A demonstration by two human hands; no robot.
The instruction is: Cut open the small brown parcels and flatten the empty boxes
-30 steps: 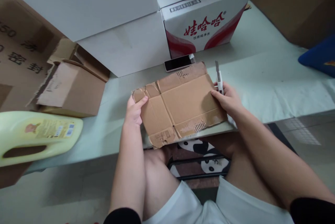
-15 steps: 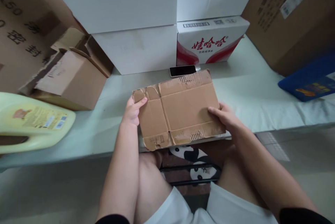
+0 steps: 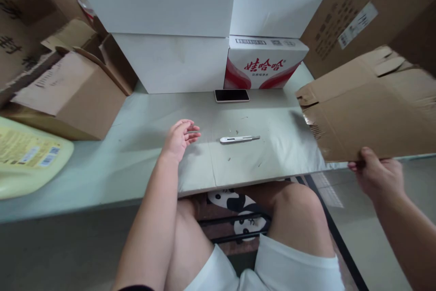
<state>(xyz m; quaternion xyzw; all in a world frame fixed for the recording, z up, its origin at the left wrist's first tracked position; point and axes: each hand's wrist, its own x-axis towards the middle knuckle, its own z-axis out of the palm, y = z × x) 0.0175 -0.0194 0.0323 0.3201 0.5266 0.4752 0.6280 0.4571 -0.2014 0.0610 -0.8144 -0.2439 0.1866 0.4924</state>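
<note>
My right hand [image 3: 379, 175] pinches the lower edge of a flattened cardboard box [image 3: 371, 109], thumb on top, holding it out over the right end of the table. The box's creases and torn flaps show. My left hand [image 3: 182, 139] hovers above the table's middle, fingers loosely bent and apart, with nothing in it. To its right lies a slim white craft knife [image 3: 239, 139] with a thin grey tip. Small brown scraps are scattered around the knife.
A phone [image 3: 232, 96] lies before a red-and-white carton [image 3: 265, 66]. White boxes [image 3: 184, 61] stand behind. An opened cardboard box [image 3: 85, 91] and a pale yellow jug [image 3: 30, 159] are at left. A large brown carton [image 3: 340, 18] stands at back right.
My left hand has let go of the flattened box. My right hand has carried it rightward, where it now covers the blue package. The craft knife and scraps have come into view.
</note>
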